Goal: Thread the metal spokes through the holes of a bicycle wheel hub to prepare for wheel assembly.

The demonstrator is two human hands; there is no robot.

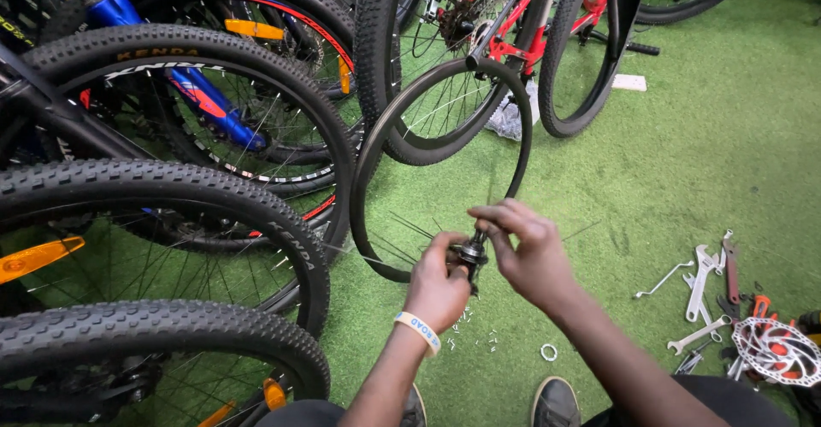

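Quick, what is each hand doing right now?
Left hand: closed around the wheel hub.
Right hand: fingers pinched at the hub's top, beside the bare rim.

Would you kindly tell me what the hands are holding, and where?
Both hands, left and right, hold a black wheel hub by its body.

Green artificial turf covers the floor under even light. Bicycles with knobby black tyres crowd the left side, red-framed bikes stand at the top, and wrenches and a brake disc lie scattered at right.
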